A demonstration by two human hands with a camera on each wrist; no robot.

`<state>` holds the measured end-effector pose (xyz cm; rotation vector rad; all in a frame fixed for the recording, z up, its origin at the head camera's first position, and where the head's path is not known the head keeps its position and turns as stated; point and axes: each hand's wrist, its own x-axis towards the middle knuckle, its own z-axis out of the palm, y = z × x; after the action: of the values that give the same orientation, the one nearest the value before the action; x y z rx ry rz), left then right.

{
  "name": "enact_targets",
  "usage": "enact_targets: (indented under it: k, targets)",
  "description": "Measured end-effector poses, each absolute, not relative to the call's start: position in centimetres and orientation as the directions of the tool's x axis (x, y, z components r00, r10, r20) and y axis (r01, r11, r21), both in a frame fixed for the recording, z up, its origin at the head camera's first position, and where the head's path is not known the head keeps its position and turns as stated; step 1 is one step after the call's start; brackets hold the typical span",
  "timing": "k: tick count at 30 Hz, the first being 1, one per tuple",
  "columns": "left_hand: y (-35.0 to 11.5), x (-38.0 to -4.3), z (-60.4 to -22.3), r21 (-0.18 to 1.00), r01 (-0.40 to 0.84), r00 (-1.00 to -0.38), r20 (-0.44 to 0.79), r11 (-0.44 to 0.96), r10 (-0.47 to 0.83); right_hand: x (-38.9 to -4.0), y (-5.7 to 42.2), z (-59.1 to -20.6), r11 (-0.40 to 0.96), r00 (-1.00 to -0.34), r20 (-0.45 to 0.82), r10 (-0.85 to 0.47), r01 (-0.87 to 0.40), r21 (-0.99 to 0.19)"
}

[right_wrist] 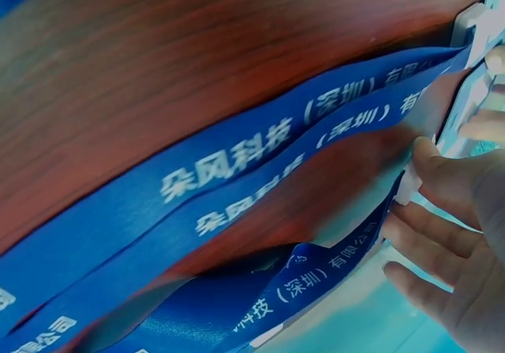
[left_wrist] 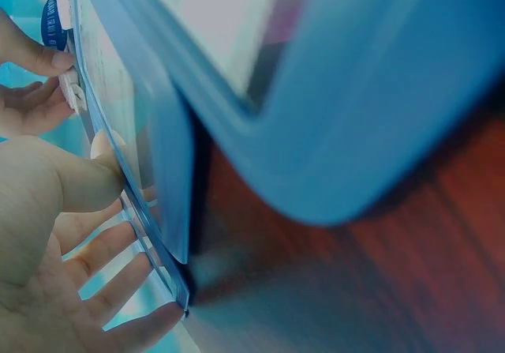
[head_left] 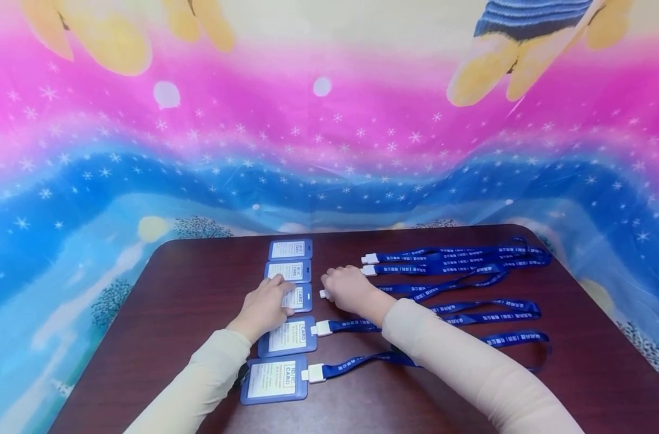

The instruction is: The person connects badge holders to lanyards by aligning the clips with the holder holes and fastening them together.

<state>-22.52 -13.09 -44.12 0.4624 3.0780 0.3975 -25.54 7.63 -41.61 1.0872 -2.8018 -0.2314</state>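
Note:
My left hand [head_left: 263, 306] holds a blue-framed badge holder [head_left: 299, 298], third from the back in a column, its thumb and fingers at the edges. To the right of it, my right hand [head_left: 355, 292] pinches the white clip [head_left: 323, 294] of a blue lanyard [right_wrist: 316, 282]. In the right wrist view, thumb and fingers meet at that clip. A small gap separates clip and holder in the head view. Nearer me, two badge holders [head_left: 274, 390] are joined to lanyards by white clips [head_left: 316, 373]. Parts of these lanyards are hidden under my right forearm.
Two unattached badge holders [head_left: 290, 249] lie at the back of the dark brown table [head_left: 194, 301]. Right of them, two lanyards with white clips [head_left: 370, 258] stretch toward the table's right side. A colourful patterned cloth [head_left: 318, 138] hangs behind the table.

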Motion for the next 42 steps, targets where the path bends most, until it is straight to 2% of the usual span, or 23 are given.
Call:
enact_targets:
  k: [9, 21, 29, 35, 42]
  targets:
    - [-12.8, -22.3, -44.1, 0.285, 0.269, -0.961, 0.022, 0.92, 0.274, -25.5, 6.1, -41.9, 0.72, -0.729, 0.051, -0.682, -0.659, 0.219]
    - [-12.5, -22.1, -44.4, 0.32, 0.269, -0.961, 0.03, 0.909, 0.274, -25.4, 5.4, -42.5, 0.77, -0.774, 0.033, -0.633, -0.624, 0.134]
    - [-12.5, -21.9, -44.2, 0.391, 0.253, -0.966, 0.052, 0.885, 0.253, -25.2, 4.6, -42.7, 0.748, -0.759, 0.048, -0.649, -0.626, 0.219]
    - [-12.2, -22.1, -44.3, 0.395, 0.263, -0.964, 0.071, 0.88, 0.256, -25.1, 4.4, -42.8, 0.733, -0.753, 0.062, -0.655, -0.614, 0.294]
    - [-12.2, -22.1, -44.2, 0.389, 0.252, -0.967, 0.069, 0.886, 0.245, -24.8, 3.9, -42.8, 0.751, -0.774, 0.034, -0.632, -0.601, 0.274]
